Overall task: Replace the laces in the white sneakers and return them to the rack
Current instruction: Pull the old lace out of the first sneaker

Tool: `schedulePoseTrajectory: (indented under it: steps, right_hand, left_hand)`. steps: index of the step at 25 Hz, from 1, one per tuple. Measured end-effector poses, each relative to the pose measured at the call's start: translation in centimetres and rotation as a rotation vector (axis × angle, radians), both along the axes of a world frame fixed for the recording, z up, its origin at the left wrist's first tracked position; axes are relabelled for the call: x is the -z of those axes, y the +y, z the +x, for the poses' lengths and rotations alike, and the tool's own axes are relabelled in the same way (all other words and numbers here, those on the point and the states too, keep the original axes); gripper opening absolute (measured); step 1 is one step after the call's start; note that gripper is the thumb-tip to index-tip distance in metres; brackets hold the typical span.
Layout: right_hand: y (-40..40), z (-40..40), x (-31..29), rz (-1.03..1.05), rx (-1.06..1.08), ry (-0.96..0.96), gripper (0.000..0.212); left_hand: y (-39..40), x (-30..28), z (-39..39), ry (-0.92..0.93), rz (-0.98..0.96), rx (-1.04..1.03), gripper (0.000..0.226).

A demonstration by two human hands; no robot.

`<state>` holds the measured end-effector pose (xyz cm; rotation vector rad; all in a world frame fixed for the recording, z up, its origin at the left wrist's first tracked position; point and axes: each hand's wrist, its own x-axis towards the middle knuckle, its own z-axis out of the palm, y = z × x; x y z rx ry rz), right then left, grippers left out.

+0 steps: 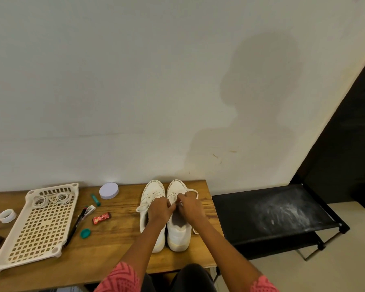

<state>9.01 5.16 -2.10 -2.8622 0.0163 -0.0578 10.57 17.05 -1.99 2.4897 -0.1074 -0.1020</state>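
Lower centre, I see both hands, left hand (159, 209) and right hand (191, 205), pinching the lace (193, 191) over the right sneaker (178, 232), apparently for threading.

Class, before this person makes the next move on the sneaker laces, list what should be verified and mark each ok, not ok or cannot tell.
1. Both sneakers stand upright, side by side on the table: left sneaker, right sneaker. Ok.
2. Left hand and right hand both grip the lace over the right sneaker. Ok.
3. Which eyelet is being worked: cannot tell, the hands cover it.
4. Coiled laces lie in the white tray. Ok.
5. Black rack beside the table has its top shelf free. Ok.
6. Whether the laces on the sneakers are old or new: cannot tell.
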Motion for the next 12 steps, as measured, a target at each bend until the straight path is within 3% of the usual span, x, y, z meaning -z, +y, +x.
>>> schedulePoseTrajectory:
  steps: [4, 6, 8, 10, 12]
  right_hand:
    - [0.2, 0.2, 0.6, 0.006, -0.040, -0.036, 0.028]
    - [-0.5, 0.2, 1.3, 0.294, 0.046, -0.071, 0.018]
    - [-1.4, -0.2, 1.8, 0.716, 0.207, -0.074, 0.005]
    - [-1.5, -0.7, 2.2, 0.961, 0.379, -0.008, 0.011]
    - [-1.2, -0.7, 2.0, 0.792, 0.369, -0.044, 0.006]
  left_hand:
    - [0.3, 0.1, 0.2, 0.006, -0.031, -0.009, 0.030]
    - [0.3, 0.1, 0.3, 0.013, -0.045, -0.014, 0.031]
    - [0.2, 0.0, 0.4, 0.023, -0.054, -0.023, 0.031]
    - [0.2, 0.1, 0.5, 0.033, -0.061, -0.021, 0.030]
    - [0.3, 0.2, 0.5, 0.038, -0.061, -0.023, 0.029]
